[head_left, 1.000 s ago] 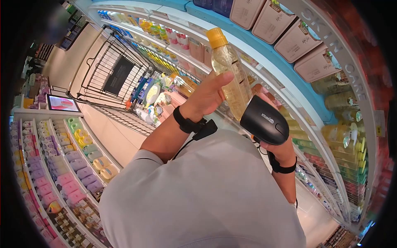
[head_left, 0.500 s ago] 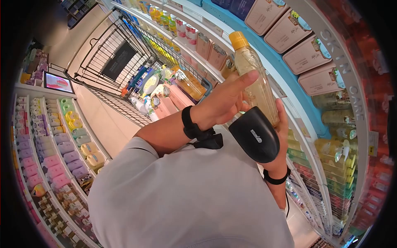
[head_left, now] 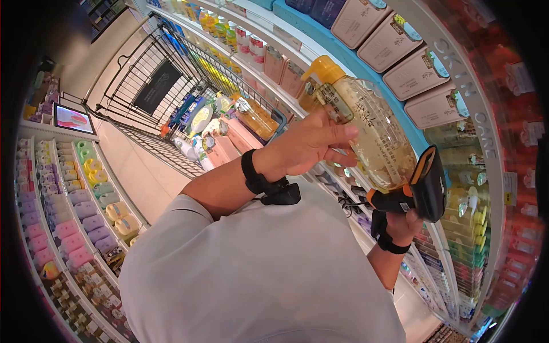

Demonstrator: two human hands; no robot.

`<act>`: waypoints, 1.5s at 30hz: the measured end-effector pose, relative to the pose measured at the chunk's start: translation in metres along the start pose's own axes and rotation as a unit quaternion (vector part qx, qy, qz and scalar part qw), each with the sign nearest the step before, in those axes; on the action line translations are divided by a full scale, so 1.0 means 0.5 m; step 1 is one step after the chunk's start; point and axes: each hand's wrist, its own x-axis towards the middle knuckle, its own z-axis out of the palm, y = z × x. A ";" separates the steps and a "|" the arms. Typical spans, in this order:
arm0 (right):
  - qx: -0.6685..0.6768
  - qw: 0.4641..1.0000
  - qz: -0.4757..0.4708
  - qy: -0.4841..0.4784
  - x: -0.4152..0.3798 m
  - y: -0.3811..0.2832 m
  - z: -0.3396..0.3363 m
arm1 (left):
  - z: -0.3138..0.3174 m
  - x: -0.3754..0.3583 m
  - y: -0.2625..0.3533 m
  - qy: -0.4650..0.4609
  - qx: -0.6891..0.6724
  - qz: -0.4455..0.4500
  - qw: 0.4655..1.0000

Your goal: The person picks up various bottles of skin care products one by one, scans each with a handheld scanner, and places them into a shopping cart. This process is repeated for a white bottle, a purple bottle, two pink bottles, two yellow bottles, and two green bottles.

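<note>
A clear bottle of pale yellow liquid (head_left: 380,128) with a yellow pump top is tilted in front of the shelves, dark lettering on its side facing me. My left hand (head_left: 311,143) grips it from the left, the thumb near its side; part of the fingers is hidden. A small printed label (head_left: 334,103) shows beside the bottle's neck. Below the bottle, my right hand (head_left: 406,226) is closed around a black and orange barcode scanner (head_left: 429,183). The scanner's head stands beside the bottle's base. Black bands circle both wrists.
A wire shopping cart (head_left: 146,74) on the left holds boxes and bottles. Pink packages (head_left: 392,43) line the blue-edged shelf ahead. More stocked shelves (head_left: 88,211) stand at the left, near a small screen (head_left: 74,118).
The bottle has turned, bringing its lettering and label into view, and has shifted lower. The scanner has moved right and turned, now beside the bottle's base instead of in front of it.
</note>
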 end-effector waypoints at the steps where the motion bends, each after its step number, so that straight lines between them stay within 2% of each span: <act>1: 0.000 1.000 0.000 0.001 0.000 -0.002 0.002 | 0.000 -0.001 -0.001 -0.001 0.000 0.000 1.000; 7: -0.028 0.999 -0.014 0.008 -0.007 -0.002 0.004 | 0.000 -0.009 -0.005 -0.004 -0.017 0.002 1.000; 9: -0.028 0.999 -0.019 -0.009 -0.005 -0.003 0.005 | 0.007 -0.013 -0.004 0.021 -0.033 0.005 0.999; 22: -0.027 0.999 -0.019 -0.007 0.009 0.000 0.026 | -0.028 -0.017 -0.013 0.004 -0.042 -0.012 0.999; 30: -0.030 0.999 -0.012 0.002 0.013 0.010 0.024 | -0.029 -0.019 -0.013 0.032 -0.065 -0.004 0.997; 34: -0.030 0.999 -0.014 -0.001 0.013 0.009 0.026 | -0.041 -0.016 -0.020 0.015 -0.059 -0.004 0.998; 45: -0.065 0.997 -0.009 0.032 0.001 0.010 0.012 | -0.027 -0.015 -0.017 0.014 -0.071 -0.003 0.997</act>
